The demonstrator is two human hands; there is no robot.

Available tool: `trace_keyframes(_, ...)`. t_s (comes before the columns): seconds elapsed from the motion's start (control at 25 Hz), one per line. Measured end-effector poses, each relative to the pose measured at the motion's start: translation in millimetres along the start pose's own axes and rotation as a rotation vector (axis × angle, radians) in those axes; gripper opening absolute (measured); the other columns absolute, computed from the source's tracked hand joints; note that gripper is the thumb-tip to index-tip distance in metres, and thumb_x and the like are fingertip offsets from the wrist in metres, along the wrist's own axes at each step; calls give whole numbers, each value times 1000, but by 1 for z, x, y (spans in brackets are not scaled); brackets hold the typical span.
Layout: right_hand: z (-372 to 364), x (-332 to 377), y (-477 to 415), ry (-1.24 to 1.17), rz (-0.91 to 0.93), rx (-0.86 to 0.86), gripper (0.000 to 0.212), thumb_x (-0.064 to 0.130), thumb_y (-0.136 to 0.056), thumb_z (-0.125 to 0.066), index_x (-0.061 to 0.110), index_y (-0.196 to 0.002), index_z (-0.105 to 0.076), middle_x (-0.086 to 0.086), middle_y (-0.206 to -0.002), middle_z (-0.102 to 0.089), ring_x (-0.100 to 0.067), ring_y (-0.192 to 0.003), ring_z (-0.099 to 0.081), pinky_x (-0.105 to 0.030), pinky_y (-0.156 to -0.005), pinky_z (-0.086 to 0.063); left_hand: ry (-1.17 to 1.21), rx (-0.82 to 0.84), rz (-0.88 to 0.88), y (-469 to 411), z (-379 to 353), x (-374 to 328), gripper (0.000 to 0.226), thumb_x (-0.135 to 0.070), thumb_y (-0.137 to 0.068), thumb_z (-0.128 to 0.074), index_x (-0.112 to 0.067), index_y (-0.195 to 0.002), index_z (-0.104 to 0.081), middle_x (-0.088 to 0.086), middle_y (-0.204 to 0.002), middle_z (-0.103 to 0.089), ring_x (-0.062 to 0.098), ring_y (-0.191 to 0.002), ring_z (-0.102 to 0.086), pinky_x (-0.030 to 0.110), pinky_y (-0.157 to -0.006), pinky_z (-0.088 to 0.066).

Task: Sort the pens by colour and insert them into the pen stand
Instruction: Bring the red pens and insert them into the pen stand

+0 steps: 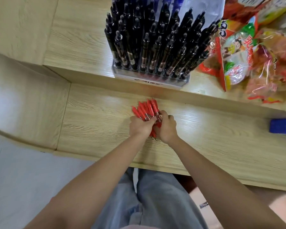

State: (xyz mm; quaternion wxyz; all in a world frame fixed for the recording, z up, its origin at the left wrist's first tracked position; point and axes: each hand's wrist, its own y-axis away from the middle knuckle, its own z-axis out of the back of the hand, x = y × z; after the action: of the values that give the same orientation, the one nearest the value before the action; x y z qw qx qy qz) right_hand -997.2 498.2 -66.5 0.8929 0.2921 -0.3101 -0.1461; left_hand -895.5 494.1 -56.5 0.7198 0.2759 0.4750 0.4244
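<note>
A bundle of red pens (146, 110) lies on the lower wooden worktop (92, 116), near its middle, caps pointing far. The left hand (139, 127) and right hand (166, 128) both clasp the bundle from either side, fingers curled round the barrels. Beyond, on the raised shelf, the clear pen stand (149, 78) is packed with black pens (152, 38). Snack packets (248, 60) lie to its right; a blue object (282, 128) sits at the right edge.

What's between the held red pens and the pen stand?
Head view: only bare wood, a strip of lower desk beyond the red pens, then the step up to the shelf bearing the pen stand.
</note>
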Motion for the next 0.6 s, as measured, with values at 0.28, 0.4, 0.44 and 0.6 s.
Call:
trace_keyframes(0.28, -7, 21, 1, -106, 42, 93, 27, 17, -89, -49, 9, -115, -51, -17, -102, -61, -33, -92, -59, -41, -79, -49, 31, 18, -2, 2, -11, -9, 33, -39, -86, -63, -11, -102, -67, 7, -92, -70, 25, -87, -67, 29, -70, -51)
trace_keyframes(0.4, -14, 22, 6, -168, 78, 97, 33, 27, -86, -46, 11, -114, -53, -14, -101, -63, -31, -92, -59, -41, -79, -50, 182, 35, 51, -1, -11, -7, 32, -36, -91, -58, -9, -108, -64, 6, -97, -69, 23, -89, -66, 29, -73, -51)
trace_keyframes(0.44, -15, 23, 8, -188, 95, 89, 37, 30, -84, -45, 13, -116, -54, -12, -103, -63, -29, -93, -59, -41, -80, -50, 221, 41, 61, 0, -11, -7, 31, -35, -92, -57, -9, -108, -63, 6, -97, -68, 21, -87, -64, 28, -72, -49)
trace_keyframes(0.6, -17, 20, 13, -230, 139, 44, 32, 19, -91, -49, 13, -122, -55, -10, -106, -64, -24, -95, -59, -41, -84, -49, 350, 109, 93, 2, -7, -3, 31, -37, -92, -56, -9, -104, -64, 5, -93, -69, 19, -86, -66, 30, -75, -53)
